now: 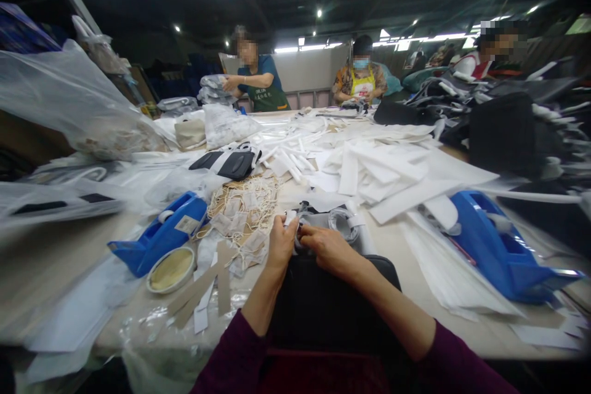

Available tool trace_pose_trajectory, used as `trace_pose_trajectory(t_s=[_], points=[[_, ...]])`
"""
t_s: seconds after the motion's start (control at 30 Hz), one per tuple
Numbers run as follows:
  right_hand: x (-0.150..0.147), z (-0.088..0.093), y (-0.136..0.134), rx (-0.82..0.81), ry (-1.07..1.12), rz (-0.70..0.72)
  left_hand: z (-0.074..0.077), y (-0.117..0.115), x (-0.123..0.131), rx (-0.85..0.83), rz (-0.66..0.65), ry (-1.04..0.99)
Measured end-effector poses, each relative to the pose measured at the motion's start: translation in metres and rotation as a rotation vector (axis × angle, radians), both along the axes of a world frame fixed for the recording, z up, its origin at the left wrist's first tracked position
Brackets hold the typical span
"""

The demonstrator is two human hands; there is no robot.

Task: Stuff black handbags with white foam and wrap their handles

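Black, smooth-looking material covers the case (337,301) that lies on the table (64,258) between my arms, reaching close to the near edge; both hands meet just past its far side. My left hand (279,240) has thumb and fingers pinched on a small white piece (290,217). My right hand (325,249) curls in against it, fingertips at a small dark part (300,229); over this feed I can't make out whether they grip that part or merely press on it. A clear coil (353,233) sits just beyond the right hand.

What worries me most is a slip: the piece is small and the pinch narrow, so an angled pull from the right could twist it loose. The coil is near enough that a sweep of the right knuckles might catch it. The heap of corded tags (235,221) spreads close to the left wrist, and a loose loop could snag if I swing that hand outward. With the case so near the edge, a hard tug toward me may drag it off. The left-side dispenser (159,234) and the right-side dispenser (494,258), both blue, stand well apart from the hands and look unlikely to interfere.
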State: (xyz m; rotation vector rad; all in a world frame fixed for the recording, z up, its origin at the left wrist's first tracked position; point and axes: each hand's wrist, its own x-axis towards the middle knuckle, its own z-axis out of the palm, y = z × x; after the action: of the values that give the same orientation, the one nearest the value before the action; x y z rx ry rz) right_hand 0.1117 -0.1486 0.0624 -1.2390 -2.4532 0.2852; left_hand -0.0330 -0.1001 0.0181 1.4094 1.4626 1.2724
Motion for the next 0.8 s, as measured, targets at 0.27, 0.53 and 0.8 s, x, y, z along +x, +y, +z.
trace_pose_trajectory(t_s=[0.27,0.53,0.8], points=[[-0.029,0.017,0.044,-0.009,0.261,-0.366,0.013,-0.006,0.005,0.009,0.03,-0.013],[-0.037,0.02,0.069,-0.18,0.231,-0.472,0.021,-0.016,0.009,0.08,-0.019,0.376],[-0.04,0.014,0.071,-0.167,0.227,-0.452,0.03,-0.026,0.013,-0.006,0.135,0.721]])
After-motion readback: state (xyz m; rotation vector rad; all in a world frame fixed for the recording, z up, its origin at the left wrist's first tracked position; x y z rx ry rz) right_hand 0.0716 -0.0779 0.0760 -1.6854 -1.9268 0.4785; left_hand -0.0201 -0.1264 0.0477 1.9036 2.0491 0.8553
